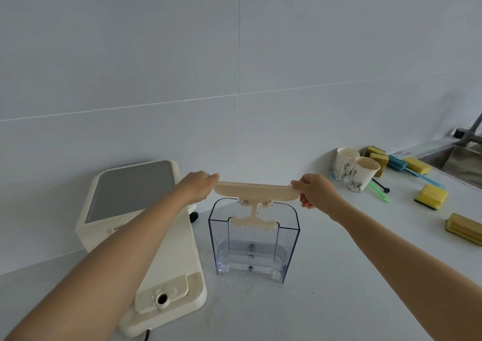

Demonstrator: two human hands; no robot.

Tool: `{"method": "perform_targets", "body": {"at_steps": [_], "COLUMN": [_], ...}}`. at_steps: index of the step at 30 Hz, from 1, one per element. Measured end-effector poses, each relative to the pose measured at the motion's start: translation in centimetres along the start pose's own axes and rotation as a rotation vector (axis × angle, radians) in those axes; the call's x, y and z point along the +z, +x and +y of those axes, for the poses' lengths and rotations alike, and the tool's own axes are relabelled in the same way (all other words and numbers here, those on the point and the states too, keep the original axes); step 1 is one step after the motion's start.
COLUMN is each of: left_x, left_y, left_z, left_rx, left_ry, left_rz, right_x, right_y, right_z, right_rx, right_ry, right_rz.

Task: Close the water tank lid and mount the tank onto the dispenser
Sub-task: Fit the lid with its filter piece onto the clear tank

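I count one water tank (254, 239), one lid (255, 191), one dispenser (146, 236) and two hands on the white bench (339, 288). Far on the right I count two paper cups (362, 173), both with drawings on the side and brown marks inside. Around them I count about six yellow sponges (431, 196); two of these lie in a stack at the right edge, so the number is not fully sure. There are also a blue brush (407, 167), a green stick (379, 192) and the corner of one metal sink (453, 163).

The tank is clear plastic with a light blue tone, tall and narrow, with rounded top corners. It stands upright on the bench near the middle, just beside the right side of the dispenser. It looks empty, and I see small fittings at its bottom. The lid is cream coloured, long and flat, and it is raised over the open top of the tank. A T-shaped cream part hangs from the lid and goes down into the tank.

My left hand (199, 187) pinches the left end of the lid with closed fingers. My right hand (317, 190) pinches the right end in the same way.

The dispenser is cream coloured, with a grey panel on its far top and a round opening on its near, low part.
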State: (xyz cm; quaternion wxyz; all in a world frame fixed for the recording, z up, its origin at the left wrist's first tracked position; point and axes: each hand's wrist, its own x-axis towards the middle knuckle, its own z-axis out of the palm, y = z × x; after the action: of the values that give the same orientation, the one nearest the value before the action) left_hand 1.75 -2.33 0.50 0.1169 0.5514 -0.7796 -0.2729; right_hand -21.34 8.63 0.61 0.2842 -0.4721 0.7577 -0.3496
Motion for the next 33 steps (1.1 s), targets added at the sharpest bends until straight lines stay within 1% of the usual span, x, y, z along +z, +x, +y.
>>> {"method": "perform_targets", "body": {"at_steps": [5,9,12,14,20,25,27,31,33], "left_x": [0.8,1.5,1.9,2.3,4.0,5.0,5.1,5.3,5.6], "left_y": [-1.3,-1.9,-2.3,-2.8,-3.4,-3.7,-4.0,-4.8,-5.5], "left_z": [-0.1,0.2,0.2,0.1,-1.3,-2.3,-2.3,-2.6,-2.3], "left_rx": [0.017,0.011,-0.013,-0.023,-0.055,0.049,0.061,0.035,0.007], "left_ry": [0.126,0.216,0.270,0.292,0.355,0.534,0.564,0.509,0.402], "left_rz": [0.034,0.067,0.044,0.015,0.024,0.059,0.065,0.123,0.142], "right_x": [0.5,1.0,1.3,1.5,2.1,2.5,2.5,2.3,2.1], "right_y": [-1.7,-3.0,-3.7,-4.1,-5.3,-5.7,-5.7,-5.4,-5.0], "right_z": [0.8,1.2,1.4,1.5,1.4,1.5,1.6,1.4,1.3], "right_rx": [-0.081,-0.106,-0.125,-0.124,-0.132,-0.127,-0.124,-0.099,-0.080], "right_ry": [-0.236,-0.384,-0.482,-0.525,-0.640,-0.683,-0.683,-0.686,-0.689], "right_rz": [0.011,0.037,0.051,0.052,0.040,0.010,0.007,-0.021,-0.028]}}
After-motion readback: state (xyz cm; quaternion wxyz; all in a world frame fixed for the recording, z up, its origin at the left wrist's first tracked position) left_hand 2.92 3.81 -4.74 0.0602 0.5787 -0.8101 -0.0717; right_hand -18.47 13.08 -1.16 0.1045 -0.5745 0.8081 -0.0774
